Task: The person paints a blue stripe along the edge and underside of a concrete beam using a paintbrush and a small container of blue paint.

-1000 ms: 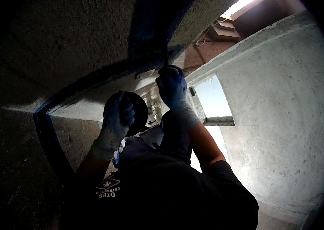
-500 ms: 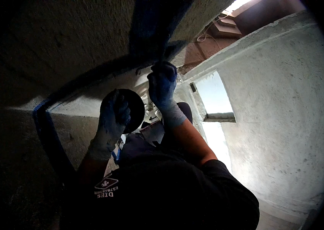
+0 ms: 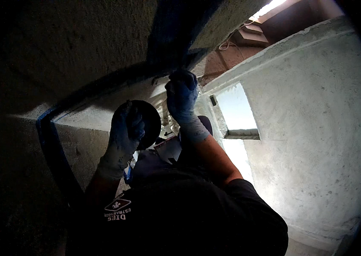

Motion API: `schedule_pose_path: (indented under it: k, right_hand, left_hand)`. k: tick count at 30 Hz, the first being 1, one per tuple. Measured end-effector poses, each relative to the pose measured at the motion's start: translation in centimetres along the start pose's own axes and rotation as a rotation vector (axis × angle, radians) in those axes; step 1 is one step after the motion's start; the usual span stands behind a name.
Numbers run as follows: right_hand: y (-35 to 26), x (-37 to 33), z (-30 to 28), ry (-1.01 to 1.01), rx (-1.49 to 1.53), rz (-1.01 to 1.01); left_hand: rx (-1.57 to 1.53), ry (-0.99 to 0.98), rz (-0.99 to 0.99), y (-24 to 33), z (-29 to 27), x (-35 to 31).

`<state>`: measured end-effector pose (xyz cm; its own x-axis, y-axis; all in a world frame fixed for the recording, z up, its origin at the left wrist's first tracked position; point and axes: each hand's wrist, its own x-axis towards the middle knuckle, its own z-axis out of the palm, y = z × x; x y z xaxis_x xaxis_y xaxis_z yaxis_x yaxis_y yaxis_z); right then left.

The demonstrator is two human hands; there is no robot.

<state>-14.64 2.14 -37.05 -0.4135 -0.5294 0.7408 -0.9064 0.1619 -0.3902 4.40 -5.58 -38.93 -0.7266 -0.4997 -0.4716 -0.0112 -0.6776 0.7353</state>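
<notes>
My left hand (image 3: 123, 134), in a pale glove stained blue, is closed on the edge of a dark round tub (image 3: 150, 123). The tub's inside is too dark to make out. My right hand (image 3: 182, 96), gloved likewise, is raised and closed beside a wide dark-blue painted band (image 3: 170, 36). Whatever it grips is lost in the shadow. From there a narrower blue stripe (image 3: 103, 85) curves left along a rough wall, then bends down at a corner.
A pale plastered wall (image 3: 308, 111) with a bright window opening (image 3: 238, 106) stands on the right. At the upper right, reddish stepped masonry (image 3: 251, 36) carries a loose cable (image 3: 227, 45). Cluttered objects lie below, between my arms.
My right hand has shifted very slightly downward beside the blue band. The left hand and tub stay nearly in place, and the view has tilted a little.
</notes>
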Motion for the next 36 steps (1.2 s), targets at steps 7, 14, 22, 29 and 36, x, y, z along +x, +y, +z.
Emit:
schedule_pose_path:
  k: [7, 14, 22, 29, 36]
  right_hand:
    - [0.6, 0.8, 1.6, -0.101, -0.056, 0.092]
    - [1.2, 1.2, 1.2, -0.105, -0.046, 0.052]
    - [-2.6, 5.5, -3.5, 0.107, 0.029, -0.077]
    - [-2.6, 5.2, -5.7, 0.064, 0.058, -0.131]
    - [-2.6, 8.8, -9.2, 0.01, 0.042, -0.234]
  left_hand:
    - [0.465, -0.02, 0.316, -2.3, -2.2, 1.7]
    - [-0.092, 0.085, -0.121, -0.2, 0.8, 0.2]
    - [-0.13, 0.019, 0.026, 0.2, 2.4, 0.0]
    - [-0.179, -0.228, 0.133, -2.5, -0.3, 1.1]
    - [-0.59, -0.373, -0.088, -1.3, 1.0, 1.0]
